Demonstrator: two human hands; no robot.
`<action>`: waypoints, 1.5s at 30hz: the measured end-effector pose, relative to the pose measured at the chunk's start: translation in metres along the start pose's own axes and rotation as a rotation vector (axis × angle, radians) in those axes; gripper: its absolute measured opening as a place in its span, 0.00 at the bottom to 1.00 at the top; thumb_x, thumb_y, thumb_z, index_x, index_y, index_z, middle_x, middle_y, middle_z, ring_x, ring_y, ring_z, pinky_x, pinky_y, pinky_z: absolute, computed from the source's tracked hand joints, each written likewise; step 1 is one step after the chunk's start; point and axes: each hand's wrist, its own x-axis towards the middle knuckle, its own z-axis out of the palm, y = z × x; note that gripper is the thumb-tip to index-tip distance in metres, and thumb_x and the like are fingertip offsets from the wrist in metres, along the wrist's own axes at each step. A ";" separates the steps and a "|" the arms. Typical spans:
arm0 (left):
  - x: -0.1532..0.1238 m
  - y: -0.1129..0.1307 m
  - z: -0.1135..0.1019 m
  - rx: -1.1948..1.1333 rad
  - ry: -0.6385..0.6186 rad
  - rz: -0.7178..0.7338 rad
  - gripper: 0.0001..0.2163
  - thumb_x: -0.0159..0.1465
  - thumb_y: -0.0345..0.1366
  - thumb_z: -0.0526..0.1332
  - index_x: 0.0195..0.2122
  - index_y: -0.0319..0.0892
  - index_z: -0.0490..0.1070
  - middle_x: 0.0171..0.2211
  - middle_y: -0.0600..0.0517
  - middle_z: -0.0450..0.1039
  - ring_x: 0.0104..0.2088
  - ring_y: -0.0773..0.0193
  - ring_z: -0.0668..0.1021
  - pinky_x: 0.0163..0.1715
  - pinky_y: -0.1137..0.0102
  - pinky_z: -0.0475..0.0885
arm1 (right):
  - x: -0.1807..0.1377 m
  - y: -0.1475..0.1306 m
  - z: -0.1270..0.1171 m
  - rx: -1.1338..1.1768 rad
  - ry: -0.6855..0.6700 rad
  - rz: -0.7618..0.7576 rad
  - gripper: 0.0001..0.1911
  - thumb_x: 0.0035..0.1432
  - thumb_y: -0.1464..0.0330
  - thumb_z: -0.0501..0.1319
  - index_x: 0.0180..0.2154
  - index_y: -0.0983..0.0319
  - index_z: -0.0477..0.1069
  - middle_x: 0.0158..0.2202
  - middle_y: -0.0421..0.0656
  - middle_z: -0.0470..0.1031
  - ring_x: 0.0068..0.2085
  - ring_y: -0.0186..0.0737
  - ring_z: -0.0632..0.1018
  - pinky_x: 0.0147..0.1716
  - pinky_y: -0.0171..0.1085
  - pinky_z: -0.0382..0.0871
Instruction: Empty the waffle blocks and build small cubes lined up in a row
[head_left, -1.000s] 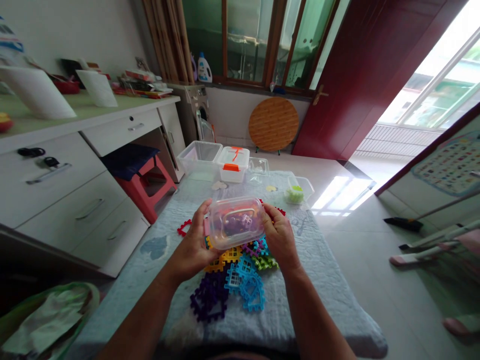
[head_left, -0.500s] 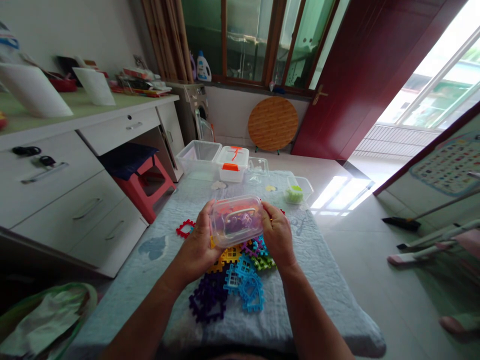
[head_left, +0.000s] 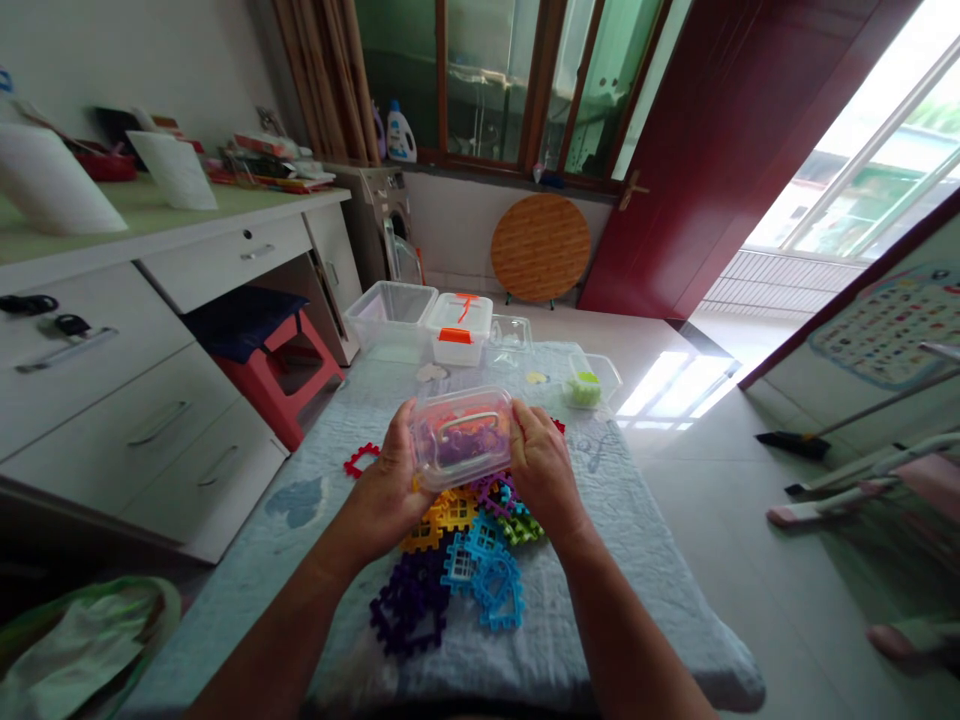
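I hold a small clear plastic box [head_left: 461, 435] with coloured pieces inside, above a pile of toy blocks. My left hand [head_left: 386, 490] grips its left end and my right hand [head_left: 544, 470] grips its right end, fingers wrapped round it. Under the box lies a heap of flat interlocking blocks: purple blocks [head_left: 409, 605], blue blocks [head_left: 487, 580], yellow blocks [head_left: 439, 515] and a green block [head_left: 521, 528]. A single red block [head_left: 360, 459] lies to the left on the pale blue cloth-covered table [head_left: 645, 560].
At the table's far end stand an open clear tub [head_left: 391, 312], a white box with an orange clasp [head_left: 459, 328], a clear lid [head_left: 511, 338] and a small container holding green pieces [head_left: 589, 382]. White drawers [head_left: 135, 400] and a red stool [head_left: 274, 365] are left; tiled floor right.
Both hands have brought the clear box slightly lower and nearer the block pile; my view has shifted a little to the right.
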 end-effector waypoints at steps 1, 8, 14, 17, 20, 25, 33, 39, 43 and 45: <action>0.001 0.000 0.000 0.006 -0.002 -0.006 0.43 0.60 0.35 0.63 0.68 0.45 0.33 0.63 0.35 0.57 0.58 0.46 0.70 0.56 0.47 0.64 | 0.001 -0.001 0.000 -0.008 0.002 0.007 0.13 0.65 0.66 0.51 0.41 0.59 0.73 0.35 0.44 0.72 0.36 0.40 0.72 0.40 0.40 0.65; 0.022 0.004 -0.010 -0.175 -0.049 -0.017 0.44 0.56 0.37 0.67 0.67 0.48 0.37 0.64 0.37 0.53 0.58 0.47 0.70 0.56 0.51 0.67 | 0.028 0.022 -0.012 0.602 -0.200 0.250 0.15 0.56 0.60 0.61 0.42 0.61 0.74 0.31 0.41 0.75 0.31 0.35 0.73 0.31 0.35 0.70; 0.046 -0.018 -0.013 -0.364 -0.008 -0.043 0.41 0.57 0.40 0.66 0.66 0.52 0.41 0.63 0.39 0.56 0.54 0.53 0.74 0.50 0.55 0.72 | 0.053 0.053 -0.021 1.053 -0.166 0.541 0.16 0.43 0.64 0.71 0.34 0.63 0.72 0.27 0.39 0.75 0.24 0.31 0.74 0.23 0.31 0.72; 0.050 -0.049 -0.012 -0.224 0.113 -0.082 0.35 0.57 0.43 0.65 0.63 0.46 0.51 0.59 0.41 0.62 0.53 0.54 0.74 0.53 0.54 0.69 | 0.061 0.072 -0.019 1.126 0.028 0.621 0.13 0.42 0.68 0.71 0.30 0.62 0.69 0.23 0.36 0.73 0.23 0.30 0.73 0.21 0.30 0.72; 0.047 -0.084 -0.012 -0.095 0.188 -0.162 0.28 0.58 0.46 0.62 0.57 0.41 0.61 0.52 0.43 0.70 0.51 0.54 0.75 0.53 0.56 0.69 | 0.071 0.087 -0.016 1.232 0.205 0.688 0.11 0.44 0.72 0.69 0.27 0.61 0.66 0.21 0.34 0.71 0.23 0.29 0.73 0.23 0.29 0.73; 0.043 -0.118 -0.010 -0.028 0.161 -0.281 0.25 0.55 0.49 0.61 0.50 0.41 0.68 0.45 0.45 0.76 0.45 0.55 0.79 0.51 0.59 0.71 | 0.099 0.094 -0.008 1.354 0.456 0.725 0.11 0.49 0.74 0.66 0.27 0.60 0.64 0.20 0.32 0.69 0.22 0.27 0.72 0.27 0.30 0.77; 0.043 -0.124 -0.005 -0.034 0.124 -0.277 0.22 0.57 0.48 0.60 0.48 0.40 0.70 0.43 0.46 0.78 0.43 0.56 0.80 0.49 0.61 0.73 | 0.148 0.097 0.007 1.434 0.535 0.836 0.10 0.55 0.77 0.58 0.24 0.61 0.62 0.18 0.32 0.66 0.20 0.24 0.69 0.31 0.30 0.78; 0.044 -0.136 0.001 0.042 0.121 -0.222 0.21 0.56 0.47 0.59 0.46 0.41 0.72 0.41 0.46 0.79 0.41 0.55 0.80 0.46 0.62 0.74 | 0.177 0.112 0.025 1.367 0.612 0.883 0.09 0.55 0.79 0.58 0.26 0.62 0.63 0.18 0.32 0.68 0.21 0.26 0.71 0.26 0.27 0.75; 0.044 -0.141 0.003 0.087 0.120 -0.185 0.19 0.57 0.46 0.59 0.45 0.40 0.73 0.40 0.47 0.79 0.39 0.56 0.80 0.45 0.63 0.75 | 0.192 0.123 0.037 1.317 0.655 0.898 0.05 0.59 0.77 0.58 0.32 0.63 0.68 0.24 0.35 0.72 0.26 0.27 0.74 0.28 0.27 0.74; 0.044 -0.142 0.003 0.098 0.116 -0.171 0.18 0.57 0.46 0.58 0.45 0.40 0.73 0.40 0.47 0.78 0.39 0.57 0.80 0.45 0.63 0.75 | 0.198 0.128 0.043 1.287 0.667 0.903 0.05 0.62 0.71 0.59 0.41 0.64 0.70 0.36 0.40 0.75 0.35 0.32 0.77 0.35 0.34 0.76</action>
